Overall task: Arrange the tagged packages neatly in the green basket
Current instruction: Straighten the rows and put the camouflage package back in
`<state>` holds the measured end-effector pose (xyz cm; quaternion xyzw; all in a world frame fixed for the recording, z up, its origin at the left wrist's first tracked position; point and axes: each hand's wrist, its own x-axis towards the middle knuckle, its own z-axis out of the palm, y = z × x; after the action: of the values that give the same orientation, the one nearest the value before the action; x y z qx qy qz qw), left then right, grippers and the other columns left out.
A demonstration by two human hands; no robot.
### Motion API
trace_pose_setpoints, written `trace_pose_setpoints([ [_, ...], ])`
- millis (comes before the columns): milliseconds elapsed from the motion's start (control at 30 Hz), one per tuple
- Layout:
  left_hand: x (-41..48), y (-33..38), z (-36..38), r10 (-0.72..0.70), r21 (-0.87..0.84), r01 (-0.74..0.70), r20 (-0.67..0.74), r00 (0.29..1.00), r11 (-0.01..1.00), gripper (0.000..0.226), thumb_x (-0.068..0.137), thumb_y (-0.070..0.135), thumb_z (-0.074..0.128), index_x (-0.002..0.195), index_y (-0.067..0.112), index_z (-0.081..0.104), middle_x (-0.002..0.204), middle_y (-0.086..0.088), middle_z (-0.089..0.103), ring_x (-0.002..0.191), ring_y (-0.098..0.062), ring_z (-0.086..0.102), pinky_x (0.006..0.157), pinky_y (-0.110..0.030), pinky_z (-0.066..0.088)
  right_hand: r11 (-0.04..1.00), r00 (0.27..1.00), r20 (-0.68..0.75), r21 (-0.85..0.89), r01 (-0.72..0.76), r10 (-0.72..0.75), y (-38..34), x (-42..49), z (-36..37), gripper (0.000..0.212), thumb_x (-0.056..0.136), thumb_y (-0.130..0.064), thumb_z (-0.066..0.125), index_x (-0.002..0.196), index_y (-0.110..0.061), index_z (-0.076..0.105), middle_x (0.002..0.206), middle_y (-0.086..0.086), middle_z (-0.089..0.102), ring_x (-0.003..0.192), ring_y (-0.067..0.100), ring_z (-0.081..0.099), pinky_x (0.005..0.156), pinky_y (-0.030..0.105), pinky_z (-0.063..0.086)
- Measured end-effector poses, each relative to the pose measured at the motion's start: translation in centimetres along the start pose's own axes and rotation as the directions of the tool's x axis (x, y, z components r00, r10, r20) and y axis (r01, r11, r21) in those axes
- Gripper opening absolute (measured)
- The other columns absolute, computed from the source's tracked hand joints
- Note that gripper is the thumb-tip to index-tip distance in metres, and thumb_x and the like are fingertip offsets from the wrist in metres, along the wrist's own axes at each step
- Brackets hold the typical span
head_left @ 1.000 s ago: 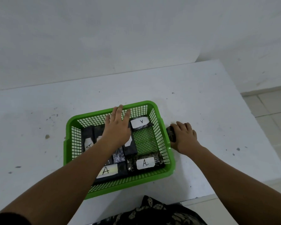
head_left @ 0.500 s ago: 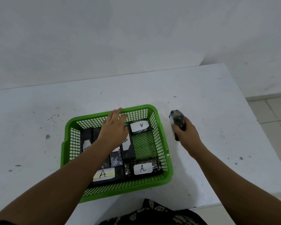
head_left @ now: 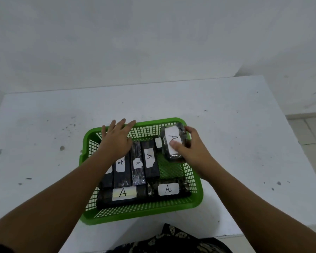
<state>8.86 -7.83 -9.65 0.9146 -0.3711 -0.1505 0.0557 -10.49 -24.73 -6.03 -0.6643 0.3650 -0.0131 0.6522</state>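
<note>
A green mesh basket point(head_left: 197, 198) stands on the white table and holds several dark wrapped packages with white "A" tags. Three packages point(head_left: 150, 161) lie side by side in the middle, two more point(head_left: 168, 189) along the near wall. My right hand point(head_left: 192, 150) grips another tagged package point(head_left: 172, 143) and holds it tilted over the basket's far right corner, above a bare patch of the floor point(head_left: 169, 168). My left hand point(head_left: 115, 141) rests flat on the far left packages, fingers spread over the far rim.
The white table point(head_left: 226, 125) stretches around the basket, with small dark specks on it. A white wall rises behind. The table's right edge meets tiled floor point(head_left: 314, 128). Patterned dark clothing point(head_left: 171, 240) shows at the near edge.
My right hand lifted the package from the table right of the basket and carried it left, over the basket's far right corner. My left hand stayed on the packages.
</note>
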Motion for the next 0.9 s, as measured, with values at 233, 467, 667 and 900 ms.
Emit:
trace_pose_setpoints([
  [233, -0.5, -1.4, -0.1, -0.003, 0.004, 0.003, 0.014, 1.0, 1.0, 0.064, 0.09, 0.041, 0.042, 0.146, 0.041, 0.011, 0.16, -0.006, 0.011, 0.146, -0.031, 0.003, 0.113, -0.062, -0.001, 0.859, 0.992, -0.098, -0.512, 0.017, -0.078, 3.2, -0.4, 4.0, 0.067, 0.089, -0.027, 0.063, 0.143, -0.018, 0.025, 0.118, 0.009, 0.059, 0.102, 0.027, 0.059, 0.079, 0.026, 0.042],
  [467, -1.7, -3.1, 0.1, 0.018, 0.015, -0.018, 0.013, 1.0, 1.0, 0.067, 0.09, 0.043, 0.042, 0.147, 0.037, 0.009, 0.16, -0.004, 0.003, 0.146, -0.033, -0.003, 0.115, -0.06, 0.0, 0.859, 0.989, -0.135, -0.511, -0.022, -0.056, 4.3, -0.4, 5.7, 0.062, 0.09, -0.02, 0.061, 0.14, -0.016, 0.024, 0.132, 0.021, 0.039, 0.109, 0.035, 0.052, 0.084, 0.034, 0.042],
  [667, -3.9, -4.8, 0.2, 0.015, 0.096, -0.01, -0.054, 0.998, 0.995, 0.06, 0.09, 0.04, 0.043, 0.145, 0.031, 0.022, 0.16, -0.006, 0.007, 0.145, -0.037, -0.002, 0.115, -0.059, -0.001, 0.701, 0.991, -0.13, -0.704, -0.111, 0.027, 4.4, -0.2, 5.7, 0.069, 0.095, -0.026, 0.052, 0.147, -0.002, 0.014, 0.141, 0.027, 0.036, 0.123, 0.036, 0.046, 0.095, 0.04, 0.043],
  [900, -6.7, -7.3, 0.9, -0.031, 0.061, 0.037, -0.102, 0.994, 0.997, 0.054, 0.088, 0.031, 0.049, 0.14, 0.023, 0.035, 0.158, -0.015, 0.01, 0.144, -0.041, 0.002, 0.115, -0.058, 0.011, 0.524, 0.994, -0.093, -0.851, -0.048, -0.061, 4.7, -0.2, 6.5, 0.042, 0.088, 0.0, 0.053, 0.128, -0.006, 0.043, 0.132, 0.019, 0.036, 0.113, 0.033, 0.043, 0.095, 0.037, 0.039],
])
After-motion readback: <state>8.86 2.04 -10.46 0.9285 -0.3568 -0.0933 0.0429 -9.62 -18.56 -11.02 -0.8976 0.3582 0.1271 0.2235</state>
